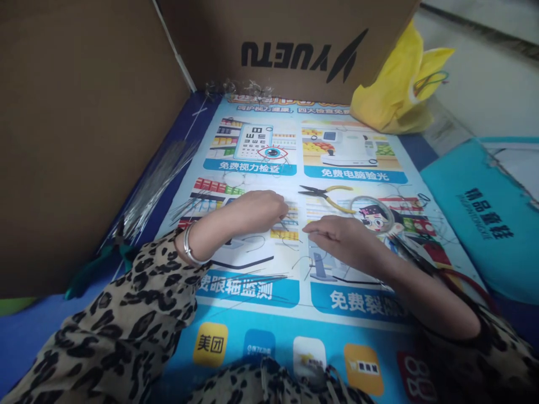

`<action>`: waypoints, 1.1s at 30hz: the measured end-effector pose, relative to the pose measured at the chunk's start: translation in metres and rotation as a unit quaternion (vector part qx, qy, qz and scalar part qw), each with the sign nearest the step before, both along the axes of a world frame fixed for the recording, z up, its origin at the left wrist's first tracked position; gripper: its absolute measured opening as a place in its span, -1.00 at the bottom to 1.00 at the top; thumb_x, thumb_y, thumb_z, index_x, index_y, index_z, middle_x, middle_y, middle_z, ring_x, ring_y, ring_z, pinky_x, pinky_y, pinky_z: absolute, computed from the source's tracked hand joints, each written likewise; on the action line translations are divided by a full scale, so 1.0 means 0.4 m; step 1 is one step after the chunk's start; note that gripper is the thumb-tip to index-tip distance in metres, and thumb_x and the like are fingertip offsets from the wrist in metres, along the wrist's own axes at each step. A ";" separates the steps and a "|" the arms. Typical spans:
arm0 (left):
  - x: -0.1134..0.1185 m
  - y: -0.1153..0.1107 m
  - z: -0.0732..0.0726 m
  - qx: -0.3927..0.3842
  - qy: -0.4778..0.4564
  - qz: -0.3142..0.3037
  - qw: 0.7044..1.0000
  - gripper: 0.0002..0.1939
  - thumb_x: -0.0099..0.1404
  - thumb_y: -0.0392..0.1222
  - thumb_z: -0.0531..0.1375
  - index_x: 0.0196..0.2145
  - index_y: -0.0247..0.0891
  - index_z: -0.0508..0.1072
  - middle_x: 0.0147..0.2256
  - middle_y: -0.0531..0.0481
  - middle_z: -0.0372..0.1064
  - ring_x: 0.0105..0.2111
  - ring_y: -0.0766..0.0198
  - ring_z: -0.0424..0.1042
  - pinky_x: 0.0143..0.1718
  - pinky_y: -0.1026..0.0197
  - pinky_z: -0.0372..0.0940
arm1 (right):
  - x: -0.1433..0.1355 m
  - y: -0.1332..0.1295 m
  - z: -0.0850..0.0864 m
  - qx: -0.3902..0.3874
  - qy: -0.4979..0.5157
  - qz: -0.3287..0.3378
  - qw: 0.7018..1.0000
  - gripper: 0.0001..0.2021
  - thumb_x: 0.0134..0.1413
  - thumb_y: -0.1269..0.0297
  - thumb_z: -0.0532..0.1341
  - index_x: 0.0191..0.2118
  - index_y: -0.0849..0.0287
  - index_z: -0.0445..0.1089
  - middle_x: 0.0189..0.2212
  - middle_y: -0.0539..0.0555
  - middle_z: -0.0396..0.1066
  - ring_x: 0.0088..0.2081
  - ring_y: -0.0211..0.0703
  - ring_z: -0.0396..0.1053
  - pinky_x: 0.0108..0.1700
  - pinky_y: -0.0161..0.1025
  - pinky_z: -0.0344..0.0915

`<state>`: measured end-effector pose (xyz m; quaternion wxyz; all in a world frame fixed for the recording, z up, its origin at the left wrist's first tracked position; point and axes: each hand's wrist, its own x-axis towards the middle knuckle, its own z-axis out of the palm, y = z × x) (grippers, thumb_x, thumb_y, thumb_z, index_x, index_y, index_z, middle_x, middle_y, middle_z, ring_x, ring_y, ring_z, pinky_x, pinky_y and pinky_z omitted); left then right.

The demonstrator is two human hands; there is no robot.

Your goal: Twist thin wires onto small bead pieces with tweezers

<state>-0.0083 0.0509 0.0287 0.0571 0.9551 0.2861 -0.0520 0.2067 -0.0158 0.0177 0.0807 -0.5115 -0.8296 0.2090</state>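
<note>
Over a printed poster [244, 325], my left hand [265, 210] is closed, with its fingertips pointing down and a thin wire showing just below them. My right hand [332, 233] faces it a short gap away, thumb and fingers pinched together. Whatever either hand pinches is too fine to make out. Just beyond the right hand lie yellow-handled pliers [337, 196], their jaws pointing left. A clear ring [392, 210] sits right of the pliers. Short bent wires [301, 261] and straight thin wires [261, 278] are scattered on the poster around both hands.
A bundle of silvery wires [151, 193] and a green-handled tool [101, 264] lie left. Brown cardboard walls [84, 129] stand left and behind. Small wire shapes [256, 90] sit at the back. Right are a yellow bag [391, 84], a teal box [475, 219] and a red-handled tool [467, 283], partly hidden.
</note>
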 end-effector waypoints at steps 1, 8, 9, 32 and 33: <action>0.000 0.000 0.000 -0.003 0.000 0.000 1.000 -0.80 0.24 -0.29 -0.01 -0.41 -0.27 0.40 -0.34 -0.09 0.39 -0.32 0.22 0.31 -0.39 0.22 0.09 | 0.003 0.002 -0.003 0.009 -0.011 -0.009 1.000 -0.71 0.09 0.29 0.05 -0.13 0.07 0.46 -0.22 0.02 0.49 -0.20 -0.17 0.41 -0.18 -0.28 0.25; 0.004 -0.001 0.007 -0.013 0.012 0.004 1.000 -0.78 0.23 -0.30 -0.02 -0.43 -0.28 0.41 -0.35 -0.08 0.39 -0.33 0.22 0.32 -0.41 0.21 0.07 | 0.026 0.007 0.004 0.054 -0.135 -0.027 0.989 -0.73 0.08 0.31 0.02 -0.21 0.07 0.45 -0.31 0.07 0.48 -0.28 -0.14 0.38 -0.34 -0.27 0.16; 0.004 -0.001 0.009 -0.014 0.015 0.005 1.000 -0.78 0.23 -0.31 -0.02 -0.44 -0.28 0.41 -0.36 -0.09 0.39 -0.34 0.22 0.31 -0.41 0.21 0.06 | 0.030 0.005 0.011 0.056 -0.160 -0.025 0.985 -0.74 0.09 0.33 0.00 -0.29 0.09 0.44 -0.37 0.07 0.47 -0.34 -0.16 0.36 -0.38 -0.28 0.12; -0.020 -0.025 0.109 -0.100 0.172 0.078 0.977 -0.86 0.07 -0.25 0.12 -0.44 -0.24 0.48 -0.43 -0.08 0.44 -0.50 0.24 0.32 -0.54 0.25 0.00 | 0.021 -0.037 0.031 0.037 -0.200 0.047 0.978 -0.80 0.06 0.32 0.01 -0.52 0.17 0.28 -0.50 0.06 0.34 -0.48 -0.25 0.18 -0.47 -0.29 -0.11; -0.017 -0.030 0.108 -0.093 0.178 0.072 0.977 -0.86 0.07 -0.27 0.11 -0.44 -0.25 0.48 -0.43 -0.09 0.44 -0.50 0.23 0.33 -0.55 0.24 0.00 | 0.019 -0.036 0.032 0.035 -0.202 0.048 0.978 -0.80 0.06 0.32 0.01 -0.52 0.17 0.28 -0.51 0.06 0.33 -0.49 -0.25 0.17 -0.47 -0.29 -0.11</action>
